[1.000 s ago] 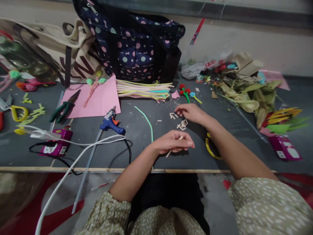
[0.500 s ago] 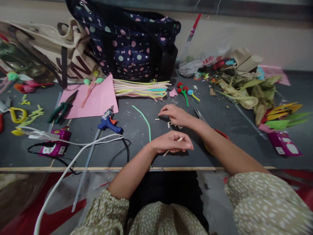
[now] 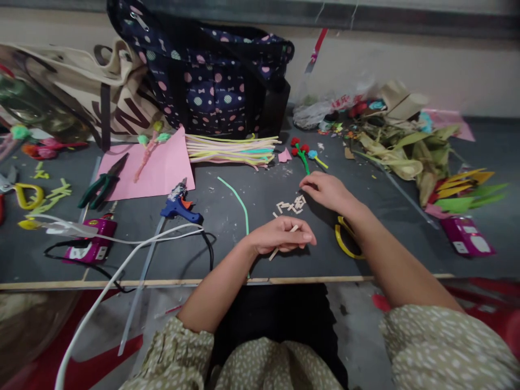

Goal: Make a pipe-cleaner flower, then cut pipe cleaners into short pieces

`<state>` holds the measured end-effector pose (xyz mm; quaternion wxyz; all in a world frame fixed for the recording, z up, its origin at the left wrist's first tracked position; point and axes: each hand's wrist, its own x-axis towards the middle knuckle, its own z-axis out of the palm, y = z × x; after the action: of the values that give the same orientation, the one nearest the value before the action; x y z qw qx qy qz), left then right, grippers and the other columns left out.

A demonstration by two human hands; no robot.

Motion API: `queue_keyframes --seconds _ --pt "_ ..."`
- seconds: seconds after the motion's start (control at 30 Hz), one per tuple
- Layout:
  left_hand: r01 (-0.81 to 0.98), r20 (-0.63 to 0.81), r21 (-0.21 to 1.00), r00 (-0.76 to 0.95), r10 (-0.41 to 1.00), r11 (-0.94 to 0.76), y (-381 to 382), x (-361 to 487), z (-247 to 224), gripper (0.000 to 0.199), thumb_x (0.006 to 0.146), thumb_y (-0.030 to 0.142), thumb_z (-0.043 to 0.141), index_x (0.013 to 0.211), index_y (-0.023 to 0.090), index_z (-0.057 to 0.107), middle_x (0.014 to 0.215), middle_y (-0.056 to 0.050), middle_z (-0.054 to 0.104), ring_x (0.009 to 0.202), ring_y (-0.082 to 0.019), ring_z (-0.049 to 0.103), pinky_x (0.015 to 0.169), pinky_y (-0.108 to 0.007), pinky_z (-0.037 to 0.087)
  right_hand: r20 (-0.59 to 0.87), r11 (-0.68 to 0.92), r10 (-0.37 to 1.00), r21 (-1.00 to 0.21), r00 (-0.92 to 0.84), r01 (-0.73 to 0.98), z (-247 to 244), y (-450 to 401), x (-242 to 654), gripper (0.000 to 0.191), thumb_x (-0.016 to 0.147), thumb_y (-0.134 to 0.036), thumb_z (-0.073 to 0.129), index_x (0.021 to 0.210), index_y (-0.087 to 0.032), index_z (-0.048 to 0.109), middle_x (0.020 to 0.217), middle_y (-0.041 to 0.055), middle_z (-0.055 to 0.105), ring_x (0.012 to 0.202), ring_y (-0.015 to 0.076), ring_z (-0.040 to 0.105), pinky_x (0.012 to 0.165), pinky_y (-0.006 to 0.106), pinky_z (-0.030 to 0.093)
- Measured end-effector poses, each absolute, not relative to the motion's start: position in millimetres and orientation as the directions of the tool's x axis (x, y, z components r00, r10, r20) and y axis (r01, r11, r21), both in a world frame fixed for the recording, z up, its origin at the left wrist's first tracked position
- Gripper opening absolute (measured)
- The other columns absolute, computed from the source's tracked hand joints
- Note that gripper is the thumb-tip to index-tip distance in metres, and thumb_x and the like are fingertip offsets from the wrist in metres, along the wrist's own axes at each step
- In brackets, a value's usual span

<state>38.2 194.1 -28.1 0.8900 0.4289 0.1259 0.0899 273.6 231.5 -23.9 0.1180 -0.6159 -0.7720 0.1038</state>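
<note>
My left hand (image 3: 282, 235) is curled around a thin pale strip (image 3: 274, 253), whose ends stick out above and below the fingers. Just beyond it lies a small pile of short cream pieces (image 3: 291, 206) on the dark table. My right hand (image 3: 325, 190) hovers right of the pile, its fingers bent and close together; whether anything is between the fingertips is too small to tell. Below my right forearm show the yellow handles of scissors (image 3: 345, 241). A green stem (image 3: 236, 196) curves across the table left of my left hand.
A blue glue gun (image 3: 179, 206) with a white cable, green pliers (image 3: 103, 183) and pink paper (image 3: 162, 173) lie left. Behind are a bundle of pipe cleaners (image 3: 231, 150) and a dotted bag (image 3: 215, 81). Small red flowers (image 3: 299, 149) and dried husks (image 3: 398, 160) are farther right.
My right hand has moved right, away from over the cream pieces, which now show as a pile. My left hand keeps hold of the strip. The view has shifted slightly.
</note>
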Motion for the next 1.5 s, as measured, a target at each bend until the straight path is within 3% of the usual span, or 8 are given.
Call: queue_keyframes --seconds 0.27,0.37,0.47,0.6,0.77,1.0,1.27,1.5 --pt "-0.331 -0.092 0.707 0.833 0.546 0.625 208 29 -32 0.034 0.081 0.046 0.069 0.085 0.012 0.064 0.064 0.004 0.051 0.039 0.001 0.02 0.038 -0.016 0.009 0.0 0.313 0.949 -0.073 -0.314 0.947 -37 243 253 0.014 0.084 -0.021 0.057 0.073 -0.02 0.066 0.079 0.0074 0.066 0.078 0.0219 0.056 0.062 0.031 0.035" --pt "-0.25 -0.106 0.714 0.885 0.453 0.654 205 31 -32 0.035 0.079 0.045 0.07 0.085 0.011 0.065 0.065 0.002 0.054 0.039 0.001 0.022 0.037 -0.017 0.009 0.085 0.253 0.967 -0.189 -0.24 0.949 -36 250 250 0.013 0.083 -0.02 0.054 0.074 -0.02 0.063 0.078 0.0071 0.065 0.076 0.0209 0.056 0.062 0.031 0.036" --pt "-0.143 -0.108 0.724 0.943 0.315 0.675 199 33 -32 0.036 0.077 0.045 0.073 0.087 0.011 0.065 0.066 0.001 0.056 0.039 0.001 0.025 0.038 -0.018 0.01 0.184 0.22 0.971 -0.425 -0.154 0.878 -33 256 242 0.013 0.085 -0.023 0.053 0.079 -0.019 0.062 0.08 0.0063 0.065 0.072 0.0183 0.055 0.064 0.029 0.039" --pt "0.011 -0.111 0.75 0.988 0.109 0.662 194 35 -31 0.04 0.073 0.045 0.077 0.091 0.011 0.067 0.065 0.001 0.056 0.04 0.0 0.026 0.038 -0.019 0.011 0.2 0.389 0.92 -0.578 -0.338 0.718 -33 261 209 0.014 0.087 -0.026 0.054 0.082 -0.018 0.063 0.082 0.0052 0.065 0.073 0.0163 0.056 0.068 0.028 0.04" --pt "0.005 -0.081 0.769 0.993 0.09 0.639 194 34 -29 0.04 0.074 0.045 0.076 0.095 0.011 0.067 0.067 0.001 0.055 0.042 0.0 0.028 0.039 -0.019 0.013 0.129 0.589 0.787 -0.448 -0.603 0.672 -45 264 170 0.016 0.091 -0.025 0.052 0.084 -0.018 0.065 0.085 0.0066 0.066 0.081 0.0182 0.055 0.073 0.029 0.037" --pt "-0.009 -0.075 0.769 0.992 0.103 0.639 194 32 -27 0.044 0.072 0.048 0.077 0.095 0.011 0.067 0.066 0.001 0.055 0.041 -0.001 0.027 0.039 -0.019 0.013 0.059 0.7 0.709 -0.188 -0.703 0.689 -53 262 158 0.017 0.091 -0.017 0.049 0.084 -0.017 0.065 0.085 0.0099 0.064 0.078 0.0201 0.047 0.066 0.031 0.029" --pt "-0.04 -0.041 0.766 0.993 0.11 0.641 194 30 -27 0.041 0.073 0.045 0.077 0.095 0.011 0.068 0.067 0.001 0.056 0.042 -0.001 0.029 0.04 -0.019 0.013 0.194 0.67 0.74 -0.285 -0.644 0.685 -54 296 148 0.019 0.096 -0.024 0.045 0.09 -0.018 0.061 0.089 0.0082 0.062 0.084 0.0206 0.05 0.075 0.032 0.033" --pt "-0.077 0.007 0.762 0.994 0.111 0.643 194 30 -25 0.036 0.077 0.042 0.074 0.096 0.012 0.068 0.068 0.001 0.056 0.042 -0.001 0.029 0.039 -0.021 0.012 0.159 0.725 0.689 -0.169 -0.707 0.668 -63 303 140 0.025 0.097 -0.024 0.041 0.09 -0.015 0.063 0.089 0.0114 0.061 0.086 0.022 0.047 0.074 0.033 0.031"
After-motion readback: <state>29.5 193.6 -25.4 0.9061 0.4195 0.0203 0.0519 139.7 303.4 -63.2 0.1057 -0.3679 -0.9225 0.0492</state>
